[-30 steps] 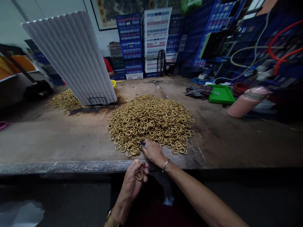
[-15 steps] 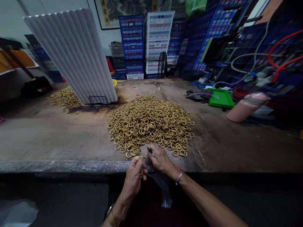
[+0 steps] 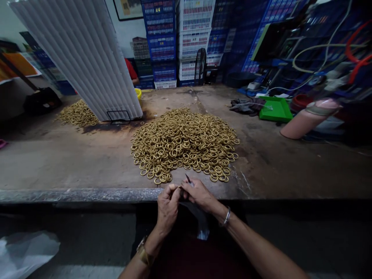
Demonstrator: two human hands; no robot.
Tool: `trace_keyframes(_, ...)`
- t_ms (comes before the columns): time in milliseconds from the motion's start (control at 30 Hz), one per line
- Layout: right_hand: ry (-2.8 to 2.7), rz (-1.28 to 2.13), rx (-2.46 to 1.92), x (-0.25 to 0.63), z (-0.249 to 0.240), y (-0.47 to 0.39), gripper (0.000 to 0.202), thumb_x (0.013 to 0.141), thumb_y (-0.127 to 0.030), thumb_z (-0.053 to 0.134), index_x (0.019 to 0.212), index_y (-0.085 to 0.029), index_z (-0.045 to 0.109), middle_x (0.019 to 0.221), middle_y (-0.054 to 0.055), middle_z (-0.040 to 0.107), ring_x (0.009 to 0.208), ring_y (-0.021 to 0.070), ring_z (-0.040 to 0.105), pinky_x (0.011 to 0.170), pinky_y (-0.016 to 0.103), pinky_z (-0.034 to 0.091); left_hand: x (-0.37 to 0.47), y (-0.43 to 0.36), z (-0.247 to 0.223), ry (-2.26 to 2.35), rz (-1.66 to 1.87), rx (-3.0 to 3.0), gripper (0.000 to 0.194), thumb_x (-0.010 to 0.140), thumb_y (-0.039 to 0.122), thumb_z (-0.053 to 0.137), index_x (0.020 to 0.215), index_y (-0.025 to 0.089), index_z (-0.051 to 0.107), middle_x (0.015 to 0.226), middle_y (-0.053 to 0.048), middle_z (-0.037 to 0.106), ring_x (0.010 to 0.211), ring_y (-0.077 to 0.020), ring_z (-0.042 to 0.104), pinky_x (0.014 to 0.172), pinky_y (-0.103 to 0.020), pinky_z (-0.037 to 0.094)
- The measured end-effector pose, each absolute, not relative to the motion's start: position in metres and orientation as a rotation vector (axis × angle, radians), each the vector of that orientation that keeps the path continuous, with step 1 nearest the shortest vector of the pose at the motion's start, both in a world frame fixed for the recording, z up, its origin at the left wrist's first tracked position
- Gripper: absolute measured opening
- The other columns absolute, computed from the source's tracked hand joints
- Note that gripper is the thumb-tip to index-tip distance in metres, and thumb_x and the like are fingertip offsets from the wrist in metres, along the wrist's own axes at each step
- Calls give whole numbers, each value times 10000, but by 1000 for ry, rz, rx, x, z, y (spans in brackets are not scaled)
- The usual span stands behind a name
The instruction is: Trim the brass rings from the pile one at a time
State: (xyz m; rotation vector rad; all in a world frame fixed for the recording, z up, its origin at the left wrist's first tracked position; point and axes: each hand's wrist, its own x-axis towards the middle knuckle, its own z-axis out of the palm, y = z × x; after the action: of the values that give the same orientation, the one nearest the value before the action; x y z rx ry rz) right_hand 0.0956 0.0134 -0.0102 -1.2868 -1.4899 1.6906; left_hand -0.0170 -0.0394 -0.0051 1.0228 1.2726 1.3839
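A big heap of gold-coloured rings lies on the worktable, just beyond my hands. Over the table's front edge, my left hand is closed in a pinch on a ring, mostly hidden by the fingers. My right hand is closed round a small knife, its dark pointed tip sticking up past the fingers. The fingertips of both hands meet, so the contact between knife and ring is hidden. Below them hangs a clear plastic strip.
A tall white corrugated panel stands in a wire holder at the left, near a smaller ring pile. On the right are a green tray and a pink cylinder. Stacked crates stand behind; a person's red sleeve shows beside the panel.
My hands have come together, the left fingertips now meeting the right ones. The knife tip has turned more upward. The view has tilted down, so the table sits higher in the picture.
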Motion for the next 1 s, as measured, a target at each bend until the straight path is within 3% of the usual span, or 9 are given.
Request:
trace_keyframes(200, -1501, 1509, -1272, 94, -9, 15, 167, 696, -316, 519, 622, -170, 487, 488, -59, 443, 429, 58, 359, 404, 173, 287, -19, -42, -3, 1242, 1159, 832, 258, 787, 415, 516, 727, 164, 508, 552, 56, 438, 395, -36, 322, 369, -155, 228)
trace_keyframes(433, -1554, 1439, -1274, 95, -10, 20, 132, 707, -242, 456, 617, -166, 515, 496, -46, 472, 457, 74, 399, 454, 185, 322, -20, -42, -5, 1075, 1178, 675, 254, 768, 402, 554, 734, 171, 453, 594, 59, 444, 405, -19, 332, 373, -137, 212)
trace_keyframes(700, -2173, 911, -1210, 106, -14, 11, 135, 747, -169, 436, 694, -173, 560, 601, 2, 569, 530, 101, 459, 520, 207, 289, -20, -40, -9, 1108, 1236, 695, 259, 764, 418, 556, 771, 177, 463, 598, 59, 460, 410, -23, 341, 374, -136, 232)
trace_keyframes(1000, -2470, 713, -1363, 101, -9, 7, 179, 750, -152, 425, 821, -191, 584, 682, 33, 628, 604, 146, 541, 535, 236, 258, -24, -44, -8, 1243, 1228, 831, 302, 760, 461, 537, 711, 172, 462, 566, 56, 463, 396, -28, 351, 365, -140, 253)
